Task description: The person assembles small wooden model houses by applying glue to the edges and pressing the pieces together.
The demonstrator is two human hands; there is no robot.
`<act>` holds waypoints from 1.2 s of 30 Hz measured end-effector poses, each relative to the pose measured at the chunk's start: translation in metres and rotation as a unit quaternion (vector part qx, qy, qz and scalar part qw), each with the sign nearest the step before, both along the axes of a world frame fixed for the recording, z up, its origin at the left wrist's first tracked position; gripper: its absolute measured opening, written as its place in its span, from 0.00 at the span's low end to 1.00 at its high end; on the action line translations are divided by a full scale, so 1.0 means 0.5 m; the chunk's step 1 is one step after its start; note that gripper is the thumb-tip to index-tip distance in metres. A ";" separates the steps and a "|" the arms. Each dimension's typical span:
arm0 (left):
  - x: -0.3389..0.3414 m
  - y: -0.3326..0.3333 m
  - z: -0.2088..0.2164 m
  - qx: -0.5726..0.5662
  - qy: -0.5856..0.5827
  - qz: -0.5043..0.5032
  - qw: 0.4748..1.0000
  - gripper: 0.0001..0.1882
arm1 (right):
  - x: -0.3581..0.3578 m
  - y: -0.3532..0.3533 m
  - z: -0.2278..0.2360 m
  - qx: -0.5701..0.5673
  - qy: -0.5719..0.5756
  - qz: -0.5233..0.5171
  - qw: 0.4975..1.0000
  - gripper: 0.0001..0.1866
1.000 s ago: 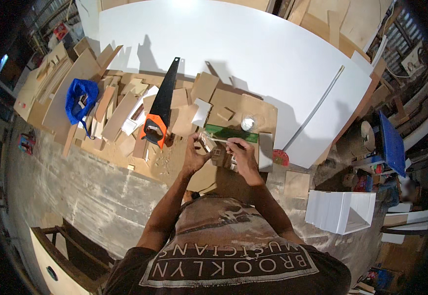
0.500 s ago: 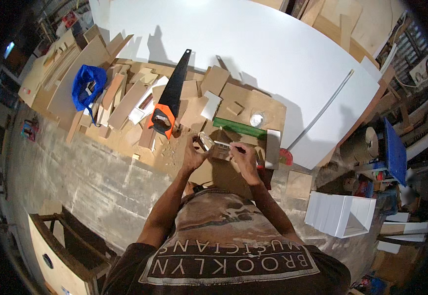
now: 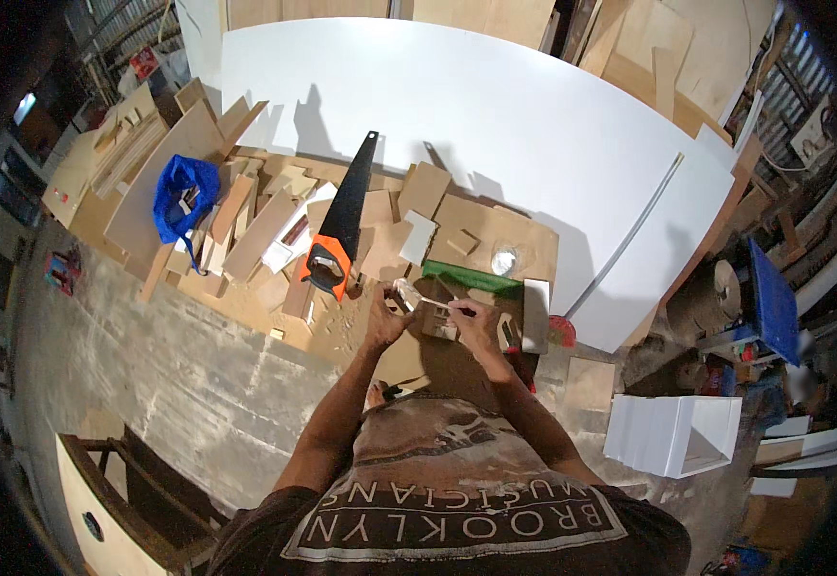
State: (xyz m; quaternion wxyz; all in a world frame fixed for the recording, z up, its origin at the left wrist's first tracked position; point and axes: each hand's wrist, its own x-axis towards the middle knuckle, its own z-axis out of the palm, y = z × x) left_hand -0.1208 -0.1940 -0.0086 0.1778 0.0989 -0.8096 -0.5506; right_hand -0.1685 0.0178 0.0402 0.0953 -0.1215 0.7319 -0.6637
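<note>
Just in front of my body, my left hand [image 3: 388, 322] is closed on a small pale wooden piece [image 3: 405, 294], tilted between thumb and fingers. My right hand [image 3: 477, 326] pinches a thin whitish stick [image 3: 435, 301], which points left toward that piece; whether its tip touches cannot be made out. Beyond my left hand lies a handsaw [image 3: 345, 221] with a black blade and an orange handle. Behind my right hand runs a green strip-like thing [image 3: 473, 279]. A small round clear container [image 3: 504, 260] with shiny contents stands past it.
Wood offcuts [image 3: 263, 245] are heaped to the left, beside a blue bag [image 3: 186, 197]. A large white panel [image 3: 514, 115] spans the far side, with a thin grey strip [image 3: 627, 237] on it. On the floor at right is a white open box [image 3: 673, 435].
The view has tilted, so the bench and its things appear lower in the picture. Both hands stay close together, still holding the wooden piece and the stick.
</note>
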 end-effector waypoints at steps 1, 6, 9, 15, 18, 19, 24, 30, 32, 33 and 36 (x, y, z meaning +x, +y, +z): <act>-0.003 0.001 0.000 0.000 0.008 0.001 1.000 0.35 | -0.004 0.007 0.005 0.015 0.010 -0.001 1.000 0.08; -0.019 0.008 0.005 0.034 0.007 -0.018 0.999 0.36 | -0.027 -0.001 0.013 0.056 0.087 -0.014 0.995 0.08; -0.021 -0.006 -0.011 0.011 0.049 -0.017 0.999 0.37 | -0.028 -0.004 0.010 0.056 0.093 -0.035 0.994 0.09; -0.018 -0.009 -0.016 0.062 -0.017 -0.037 0.997 0.39 | -0.046 0.036 -0.016 0.088 0.120 -0.024 0.989 0.07; 0.000 -0.010 0.000 -0.065 -0.032 -0.065 0.995 0.37 | -0.100 0.123 -0.033 0.085 0.056 -0.090 0.991 0.06; 0.004 -0.017 0.001 -0.063 -0.032 -0.066 0.995 0.37 | -0.129 0.144 -0.046 0.038 0.030 -0.147 0.988 0.05; 0.024 -0.040 0.010 -0.224 -0.061 -0.166 0.958 0.25 | -0.278 0.175 0.001 0.320 0.222 -0.240 0.889 0.06; 0.025 -0.042 -0.012 -0.279 -0.087 -0.178 0.940 0.29 | -0.282 0.118 0.026 0.412 0.184 -0.162 0.877 0.07; 0.013 -0.029 -0.012 -0.279 -0.090 -0.188 0.938 0.30 | -0.246 0.117 0.014 0.379 0.210 -0.135 0.891 0.13; 0.009 -0.024 -0.011 -0.282 -0.090 -0.193 0.936 0.31 | -0.218 0.114 0.005 0.383 0.204 -0.139 0.890 0.13; -0.001 -0.037 -0.035 -0.278 -0.073 -0.204 0.936 0.34 | -0.130 0.099 -0.023 0.365 0.198 -0.105 0.904 0.16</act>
